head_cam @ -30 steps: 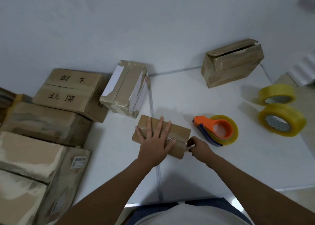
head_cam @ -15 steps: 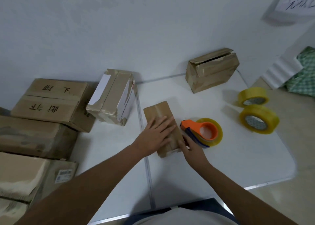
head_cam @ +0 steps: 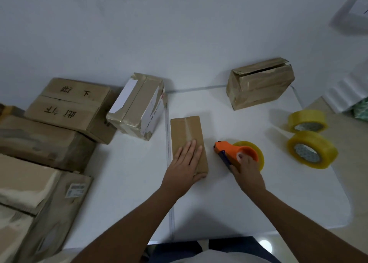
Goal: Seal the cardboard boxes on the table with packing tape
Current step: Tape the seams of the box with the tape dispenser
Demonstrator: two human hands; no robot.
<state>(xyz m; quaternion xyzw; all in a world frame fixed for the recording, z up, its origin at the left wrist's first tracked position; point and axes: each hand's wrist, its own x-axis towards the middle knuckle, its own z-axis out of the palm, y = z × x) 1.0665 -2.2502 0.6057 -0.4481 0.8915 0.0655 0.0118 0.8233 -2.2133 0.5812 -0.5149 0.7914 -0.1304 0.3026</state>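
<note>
White wall point(head_cam: 179, 33) behind the white bench point(head_cam: 258, 193), beige floor point(head_cam: 354, 203) to the right, white corrugated sheet point(head_cam: 346, 92) leaning near a green patterned cloth point(head_cam: 362, 111).

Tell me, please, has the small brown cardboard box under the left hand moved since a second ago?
Yes. The small brown cardboard box has turned from lying across the table seam to pointing away along it, beside the orange tape dispenser.
</note>
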